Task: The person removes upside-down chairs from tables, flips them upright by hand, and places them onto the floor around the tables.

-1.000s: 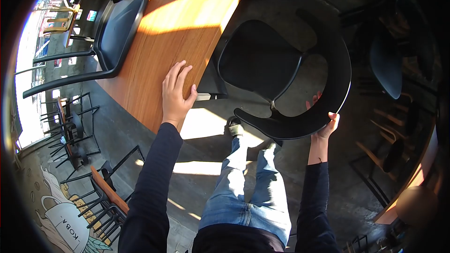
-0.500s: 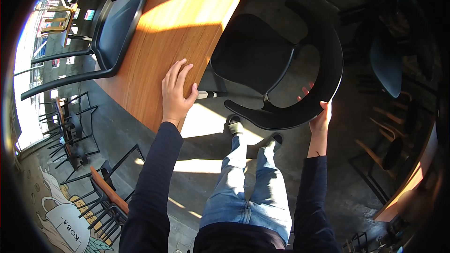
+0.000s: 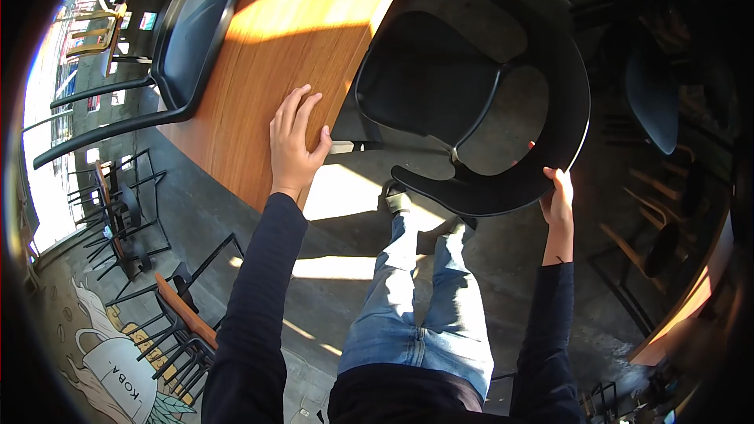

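Observation:
My left hand [image 3: 298, 144] rests on the wooden table [image 3: 259, 78] near its edge, fingers spread and holding nothing. With my right hand [image 3: 558, 196] I grip the curved backrest of a black chair [image 3: 428, 71]; the thumb lies on the rim and some fingertips show through the gap behind it. The chair's seat is beside the table edge, partly tucked toward it. Most of the chair's legs are hidden below the seat and table.
A second black chair [image 3: 192, 43] stands at the table's far left side. Dark chairs [image 3: 652, 98] are at the right, near another wooden tabletop [image 3: 683, 314]. Smaller tables and chairs [image 3: 126, 212] stand at lower left, beside a painted wall [image 3: 118, 377]. Sunlit patches mark the floor.
The black chair has shifted slightly right, its backrest swinging away from the table, with my right hand moving along with it. My left hand stays at nearly the same spot on the table.

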### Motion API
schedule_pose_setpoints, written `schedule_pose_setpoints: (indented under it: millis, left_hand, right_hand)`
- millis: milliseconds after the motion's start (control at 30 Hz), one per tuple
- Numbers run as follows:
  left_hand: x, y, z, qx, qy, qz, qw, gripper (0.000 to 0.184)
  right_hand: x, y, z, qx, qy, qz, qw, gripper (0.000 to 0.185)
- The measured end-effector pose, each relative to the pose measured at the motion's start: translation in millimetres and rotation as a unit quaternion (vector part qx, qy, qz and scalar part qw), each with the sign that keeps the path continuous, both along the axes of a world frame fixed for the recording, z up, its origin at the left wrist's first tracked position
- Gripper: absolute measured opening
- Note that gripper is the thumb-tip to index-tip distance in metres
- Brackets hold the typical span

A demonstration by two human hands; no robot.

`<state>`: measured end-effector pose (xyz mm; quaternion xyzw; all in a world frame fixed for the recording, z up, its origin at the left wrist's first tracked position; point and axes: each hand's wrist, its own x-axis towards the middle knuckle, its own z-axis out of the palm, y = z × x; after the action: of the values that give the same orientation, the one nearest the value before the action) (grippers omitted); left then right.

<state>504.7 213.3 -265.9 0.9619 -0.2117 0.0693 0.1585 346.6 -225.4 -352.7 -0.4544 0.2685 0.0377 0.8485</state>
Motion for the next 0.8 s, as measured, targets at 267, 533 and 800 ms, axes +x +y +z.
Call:
schedule_pose_setpoints:
  millis: [267,533,800]
  left_hand:
    - [0,0,-1,-0.001,0.013,0.006,1.000,0.050]
    - [-2,-2,2,0.016,-0.032,-0.010,0.999,0.053]
    - [-112,-46,-125,-0.330,0.378,0.103,0.859,0.051]
  right_hand:
    - [-1,61,21,0.022,0.061,-0.046,0.997,0.070]
    - [-32,36,10,0.026,0.055,0.012,0.998,0.067]
    - [-148,-45,-64,-0.045,0.209,-0.168,0.962,0.049]
